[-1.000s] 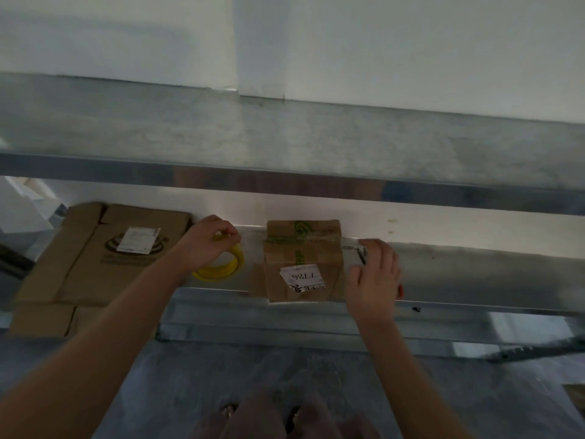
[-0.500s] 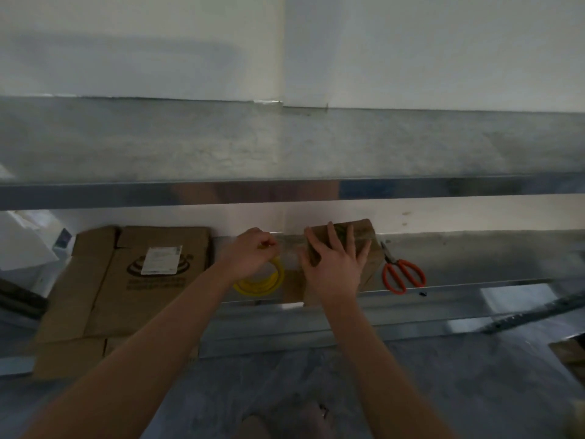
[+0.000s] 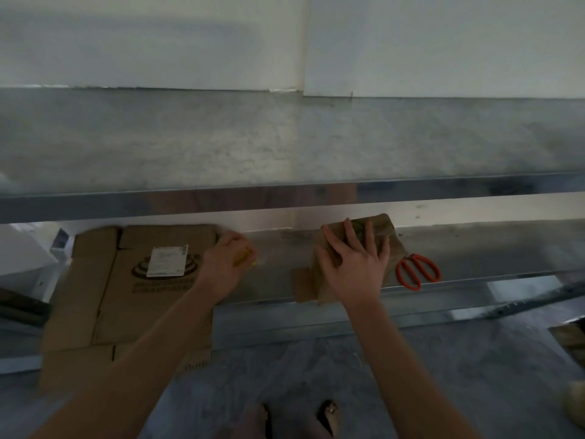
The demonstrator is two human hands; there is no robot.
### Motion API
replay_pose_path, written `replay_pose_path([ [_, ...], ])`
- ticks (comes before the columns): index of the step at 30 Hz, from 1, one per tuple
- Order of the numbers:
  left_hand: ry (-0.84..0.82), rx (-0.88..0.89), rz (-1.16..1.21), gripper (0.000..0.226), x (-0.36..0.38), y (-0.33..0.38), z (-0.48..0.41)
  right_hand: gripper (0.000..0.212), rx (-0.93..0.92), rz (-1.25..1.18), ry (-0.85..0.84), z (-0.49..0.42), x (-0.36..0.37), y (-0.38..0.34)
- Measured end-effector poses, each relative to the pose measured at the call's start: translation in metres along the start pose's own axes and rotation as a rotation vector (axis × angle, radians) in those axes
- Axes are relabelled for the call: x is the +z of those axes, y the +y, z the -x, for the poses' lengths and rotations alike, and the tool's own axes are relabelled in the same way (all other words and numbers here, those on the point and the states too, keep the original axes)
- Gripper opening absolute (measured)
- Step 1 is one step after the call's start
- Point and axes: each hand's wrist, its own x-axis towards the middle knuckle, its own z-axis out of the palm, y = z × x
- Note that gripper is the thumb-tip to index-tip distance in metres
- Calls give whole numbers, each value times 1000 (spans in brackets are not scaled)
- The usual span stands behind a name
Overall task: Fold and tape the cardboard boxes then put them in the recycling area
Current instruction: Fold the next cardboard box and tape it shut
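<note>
**Operator:** What carries the work, and what is the biggest thing on it?

**Spotter:** The lower shelf (image 3: 490, 248) carries all of it; at its left end lies the flattened cardboard (image 3: 158, 299), label up, its near part jutting past the front edge; your left forearm crosses its right side.

**Operator:** And the piece to tape?

**Spotter:** The small box (image 3: 380, 226) sits mid-shelf, near end at the front edge, far end close to the back wall; so its long axis runs front to back, with the far end swung a little right; your right grip (image 3: 354, 264) lies flat on its top, fingers spread, pressing rather than pinching; a loose flap (image 3: 302, 283) shows at its near left corner.

**Operator:** Which way is the tape from there?

**Spotter:** The tape roll (image 3: 243, 259) lies to the box's left, apart from it, bare shelf between; your left grip (image 3: 224, 267) is curled over the roll and holds it, so only a yellow sliver shows; whether a strip is drawn out I cannot tell; the left is plainly the nearer one; I judge the coming move runs rightward along the shelf, across the box's long axis.

**Operator:** The cutter?

**Spotter:** The scissors (image 3: 418, 270) lie just right of the box near the front edge; orange handles toward you, blades pointing back toward the box, tips hidden behind it.
</note>
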Motion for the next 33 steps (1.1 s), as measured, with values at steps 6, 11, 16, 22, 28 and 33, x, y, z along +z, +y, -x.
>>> replay_pose_path([
  [6,-89,-35,-24,8,50,0,14,39,-22,50,-5,-11,6,3],
  [11,-273,47,-88,10,69,-14,23,37,-45,49,45,-17,9,4],
  [16,-371,57,-132,6,83,-27,37,36,-98,40,114,-13,13,12],
  [22,-520,130,-241,14,81,-31,31,35,-116,37,124,-17,15,14],
  [28,-711,168,-360,29,70,-24,24,34,-145,36,144,-19,18,18],
  [33,-744,120,-423,39,72,-17,24,34,-152,28,135,-19,14,17],
])
